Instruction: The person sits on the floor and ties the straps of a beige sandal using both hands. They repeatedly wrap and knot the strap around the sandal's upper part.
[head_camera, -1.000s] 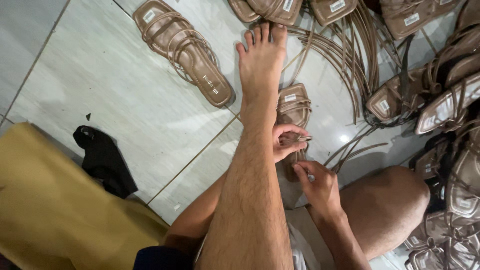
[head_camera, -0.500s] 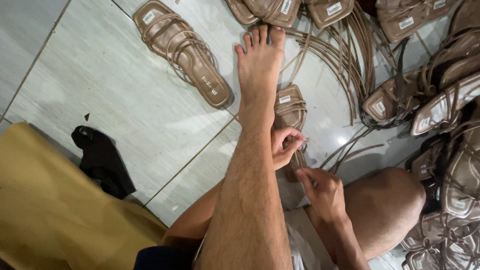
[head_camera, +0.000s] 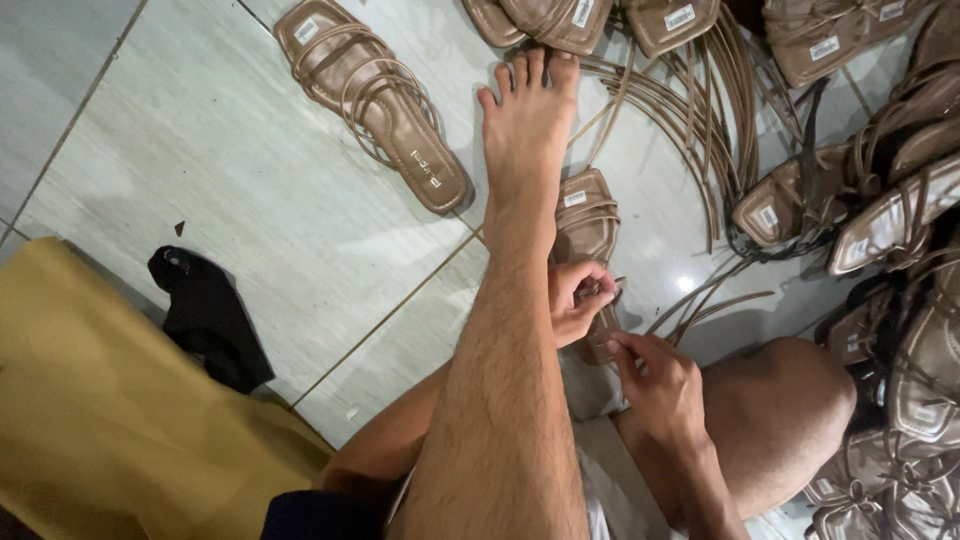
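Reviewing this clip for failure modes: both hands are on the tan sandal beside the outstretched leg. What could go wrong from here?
1. The leg hides part of the left hand and of the tan sandal, so the grip could slip unseen.
2. Loose straps lie close by on the tiled floor; the right hand might snag one.
3. The bare foot rests near other sandals and could nudge them.

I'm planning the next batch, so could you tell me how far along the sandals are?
One strapped tan sandal lies apart on the tiles, seemingly done. In hand: left hand and right hand grip a sandal beside the outstretched leg. Left: loose straps and a pile of sandals on the right.
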